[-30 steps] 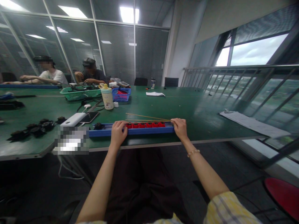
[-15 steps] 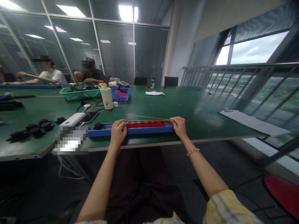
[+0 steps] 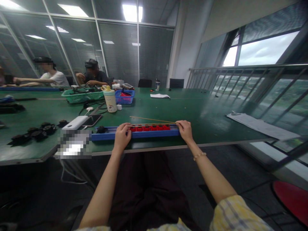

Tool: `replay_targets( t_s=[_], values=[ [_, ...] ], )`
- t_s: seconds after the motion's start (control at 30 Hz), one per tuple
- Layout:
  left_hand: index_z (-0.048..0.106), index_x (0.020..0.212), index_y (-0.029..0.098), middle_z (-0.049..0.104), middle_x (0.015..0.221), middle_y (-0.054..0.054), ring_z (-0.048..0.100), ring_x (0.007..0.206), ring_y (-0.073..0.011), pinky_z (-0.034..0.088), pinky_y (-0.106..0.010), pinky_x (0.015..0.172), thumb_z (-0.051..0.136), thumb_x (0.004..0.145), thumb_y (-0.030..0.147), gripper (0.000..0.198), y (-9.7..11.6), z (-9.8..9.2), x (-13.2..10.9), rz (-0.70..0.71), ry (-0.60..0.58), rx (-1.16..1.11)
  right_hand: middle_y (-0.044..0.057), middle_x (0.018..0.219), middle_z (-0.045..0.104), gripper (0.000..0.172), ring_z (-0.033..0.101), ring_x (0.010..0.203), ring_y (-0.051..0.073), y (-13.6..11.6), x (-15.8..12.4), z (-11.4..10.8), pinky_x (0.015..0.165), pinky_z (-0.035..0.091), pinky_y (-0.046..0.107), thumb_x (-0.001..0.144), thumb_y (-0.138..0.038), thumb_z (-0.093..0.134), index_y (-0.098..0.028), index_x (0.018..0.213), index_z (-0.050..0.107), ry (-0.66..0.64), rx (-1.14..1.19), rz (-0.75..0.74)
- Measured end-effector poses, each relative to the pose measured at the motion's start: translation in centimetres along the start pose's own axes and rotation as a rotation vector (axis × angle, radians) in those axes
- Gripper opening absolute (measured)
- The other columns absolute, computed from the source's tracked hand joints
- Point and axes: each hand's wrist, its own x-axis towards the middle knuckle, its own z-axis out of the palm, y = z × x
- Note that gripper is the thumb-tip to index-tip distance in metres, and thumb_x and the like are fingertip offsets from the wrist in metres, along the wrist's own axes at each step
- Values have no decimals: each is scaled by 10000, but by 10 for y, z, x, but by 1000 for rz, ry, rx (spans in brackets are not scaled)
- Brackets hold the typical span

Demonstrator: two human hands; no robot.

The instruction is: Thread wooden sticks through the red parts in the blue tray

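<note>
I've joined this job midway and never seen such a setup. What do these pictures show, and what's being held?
There's no machine: you're seeing a person's bare hands. Every picture comes from one camera on that person's head, looking forward and down. The left hand and right hand appear to pinch a thin yellow strand stretched above a long blue channel holding red parts. Another yellow length angles away from the right fingers. On the green table, loose black parts lie to the left; a cup and two baskets, green and blue, stand beyond.
</note>
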Motion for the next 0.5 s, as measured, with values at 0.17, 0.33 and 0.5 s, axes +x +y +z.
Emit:
replay_targets(
  t_s=[0.17, 0.33, 0.5],
  values=[
    [655, 1007, 216, 663, 1124, -69, 610, 1081, -221, 485, -413, 987, 464, 881, 173, 233, 2, -1, 0, -9, 5, 6, 31, 935, 736, 303, 629, 887, 218, 0, 0, -1, 860, 370, 391, 990, -427, 435, -254, 922, 675, -9, -9, 1],
    [656, 1002, 219, 653, 1140, -75, 600, 1100, -228, 479, -430, 1001, 466, 880, 173, 231, 3, -2, 1, -12, 22, 5, 37, 955, 741, 314, 641, 910, 223, 0, -1, 0, 861, 381, 393, 992, -431, 426, -258, 925, 679, -26, -6, 9],
    [657, 993, 220, 651, 1140, -74, 599, 1100, -229, 477, -429, 997, 468, 875, 165, 230, 4, -3, 1, -22, 25, 12, 42, 958, 741, 338, 642, 920, 226, -1, -1, -2, 855, 396, 388, 995, -454, 409, -258, 929, 676, -41, 5, 8]
  ],
)
